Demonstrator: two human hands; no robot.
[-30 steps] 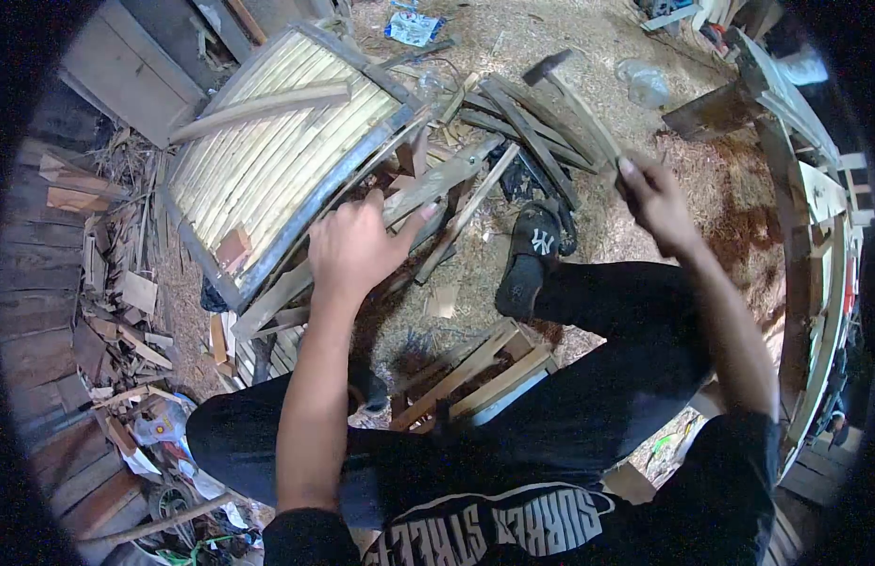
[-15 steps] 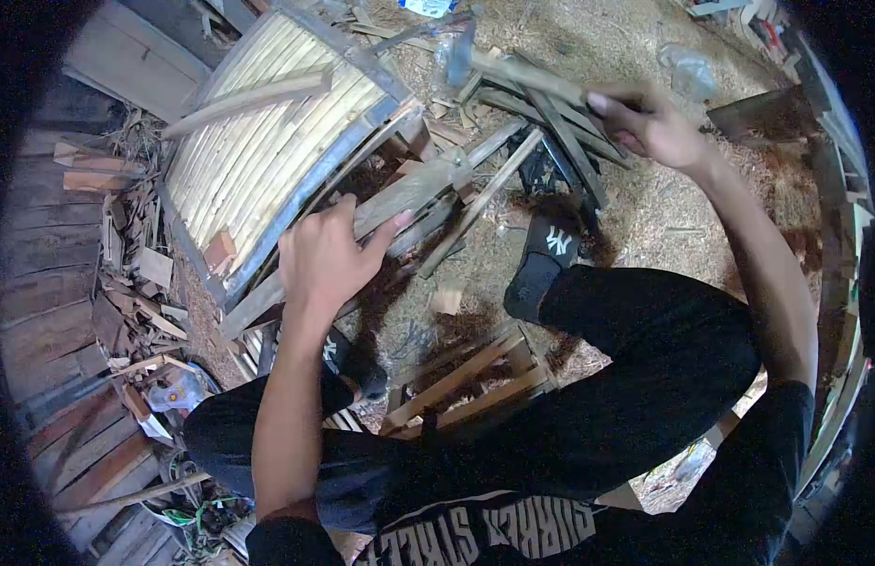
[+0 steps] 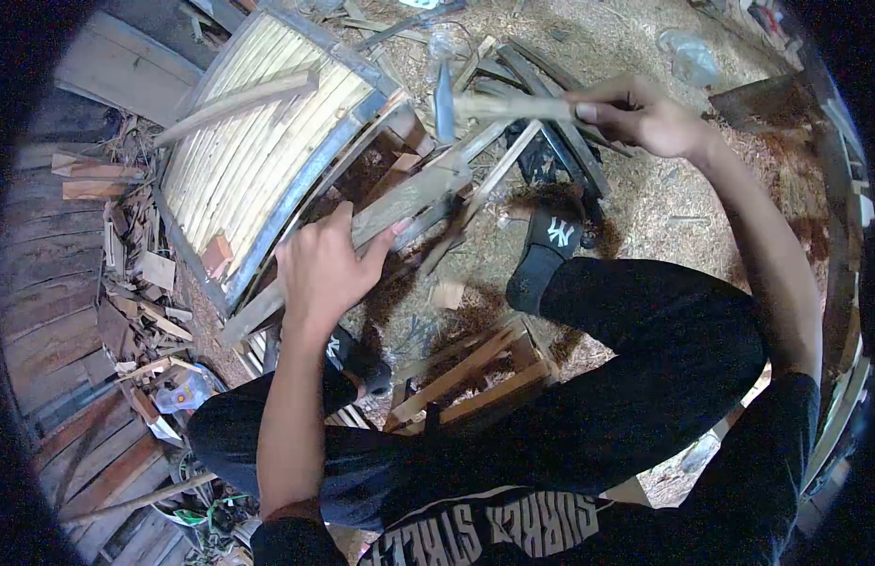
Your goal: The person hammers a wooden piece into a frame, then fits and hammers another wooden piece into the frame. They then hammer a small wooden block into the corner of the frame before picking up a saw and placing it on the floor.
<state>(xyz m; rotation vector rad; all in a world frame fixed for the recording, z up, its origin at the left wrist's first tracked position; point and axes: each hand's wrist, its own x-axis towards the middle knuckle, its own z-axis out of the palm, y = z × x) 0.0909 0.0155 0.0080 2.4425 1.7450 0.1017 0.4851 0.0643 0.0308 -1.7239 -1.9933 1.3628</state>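
My right hand (image 3: 635,115) is closed around the wooden handle of a hammer (image 3: 513,107). The hammer's blue-grey head is slightly blurred and hangs just above the far end of a wooden board (image 3: 400,203). My left hand (image 3: 329,264) grips that board, fingers over its far edge and thumb along the near side. The board slants from lower left to upper right, in front of a slatted wooden panel (image 3: 258,141). Whether a nail stands at the board's far end cannot be made out.
A loose stick (image 3: 239,104) lies across the slatted panel. Several dark slats (image 3: 550,113) are piled beyond the board. Wood scraps (image 3: 145,302) lie at the left by a plank wall. A wooden frame (image 3: 484,377) sits between my legs, and a plastic bag (image 3: 687,57) lies on the shavings.
The hammer has swung down, its head now lower and nearer the board's far end. My right hand has dipped slightly. My left hand stays on the board.
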